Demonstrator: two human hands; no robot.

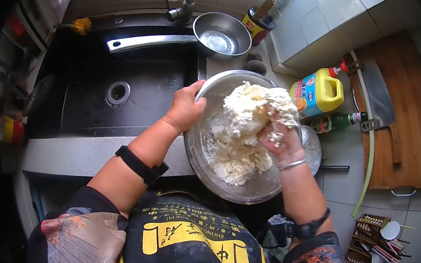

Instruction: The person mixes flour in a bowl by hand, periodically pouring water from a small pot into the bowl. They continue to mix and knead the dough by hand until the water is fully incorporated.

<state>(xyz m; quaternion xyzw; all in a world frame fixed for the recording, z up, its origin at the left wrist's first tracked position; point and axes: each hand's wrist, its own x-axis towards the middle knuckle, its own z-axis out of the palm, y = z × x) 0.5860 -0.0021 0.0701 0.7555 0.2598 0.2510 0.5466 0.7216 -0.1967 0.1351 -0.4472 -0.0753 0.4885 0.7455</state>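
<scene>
A large steel mixing bowl [199,146] is in front of me at the counter's edge, right of the sink. My left hand [188,106] grips its left rim, fingers wrapped over the edge. Inside the bowl, my right hand [282,140] lifts a big clump of shaggy dough [250,107], its fingers partly buried and coated with dough. Crumbly flakes of the same dough lie below it at the bottom of the bowl. A bracelet circles my right wrist.
Left is the dark sink [147,92], with a steel saucepan [222,34] across its back right corner. A yellow jug [326,90] and green bottle [335,123] stand right of the bowl. A cleaver [378,91] and wooden board [412,114] hang on the wall beside a utensil rack [369,230].
</scene>
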